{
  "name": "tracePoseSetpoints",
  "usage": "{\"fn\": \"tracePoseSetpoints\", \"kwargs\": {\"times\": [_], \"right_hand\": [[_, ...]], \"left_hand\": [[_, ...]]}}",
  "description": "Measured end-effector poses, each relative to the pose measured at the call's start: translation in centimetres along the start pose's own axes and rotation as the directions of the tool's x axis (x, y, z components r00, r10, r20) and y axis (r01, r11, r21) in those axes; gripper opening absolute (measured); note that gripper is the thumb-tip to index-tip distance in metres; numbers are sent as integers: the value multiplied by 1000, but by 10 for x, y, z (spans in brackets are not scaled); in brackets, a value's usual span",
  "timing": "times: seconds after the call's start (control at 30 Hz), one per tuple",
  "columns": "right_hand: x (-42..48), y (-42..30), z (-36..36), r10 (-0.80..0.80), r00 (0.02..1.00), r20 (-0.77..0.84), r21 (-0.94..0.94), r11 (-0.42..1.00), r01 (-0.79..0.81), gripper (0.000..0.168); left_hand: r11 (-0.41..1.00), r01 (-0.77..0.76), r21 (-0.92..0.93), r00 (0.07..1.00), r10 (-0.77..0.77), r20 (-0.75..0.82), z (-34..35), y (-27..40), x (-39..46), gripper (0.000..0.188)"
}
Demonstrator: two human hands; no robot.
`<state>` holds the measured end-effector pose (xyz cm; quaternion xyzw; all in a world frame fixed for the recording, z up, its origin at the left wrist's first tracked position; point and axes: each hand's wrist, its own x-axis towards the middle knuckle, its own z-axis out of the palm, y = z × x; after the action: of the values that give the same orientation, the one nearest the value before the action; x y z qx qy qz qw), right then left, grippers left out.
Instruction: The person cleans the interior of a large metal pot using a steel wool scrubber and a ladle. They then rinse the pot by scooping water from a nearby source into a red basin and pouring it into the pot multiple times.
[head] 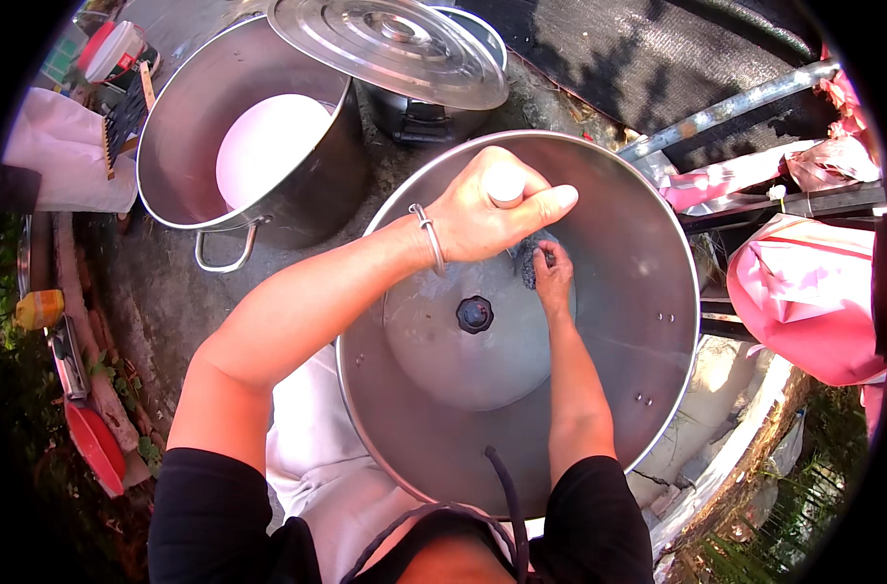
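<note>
A large stainless steel stockpot [618,350] lies before me, its wide mouth facing up at me. My left hand [480,208], raised over the pot's far side, is wrapped around a white cylindrical thing [504,187]. Only its pale rounded end shows, so I cannot tell what it is. Down inside the pot, my right hand [554,274] grips a grey steel wool scrubber [529,271] close to the bottom's far right edge. A black fluted knob [475,314] sits near the middle of the pale round bottom area; whether it belongs to a lid there, I cannot tell.
At the far left stands another steel pot [173,146] with a white round thing [272,150] inside. A steel lid [392,47] rests tilted over a third pot [421,120]. To the right are a metal pipe [728,109] and pink fabric [808,299]. A red basin [95,447] lies left.
</note>
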<state>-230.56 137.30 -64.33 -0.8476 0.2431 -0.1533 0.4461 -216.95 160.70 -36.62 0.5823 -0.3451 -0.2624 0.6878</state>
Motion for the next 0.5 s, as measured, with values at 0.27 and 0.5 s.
{"fn": "tracePoseSetpoints", "kwargs": {"times": [0.27,0.5], "right_hand": [[-43,25,18,-143,989,48,-238,960,150,18],[-32,-10,13,-114,991,67,-131,984,122,17]], "left_hand": [[1000,-29,11,989,30,-144,1,-4,6,50],[1000,-22,-4,995,22,-102,-2,-8,3,50]]}}
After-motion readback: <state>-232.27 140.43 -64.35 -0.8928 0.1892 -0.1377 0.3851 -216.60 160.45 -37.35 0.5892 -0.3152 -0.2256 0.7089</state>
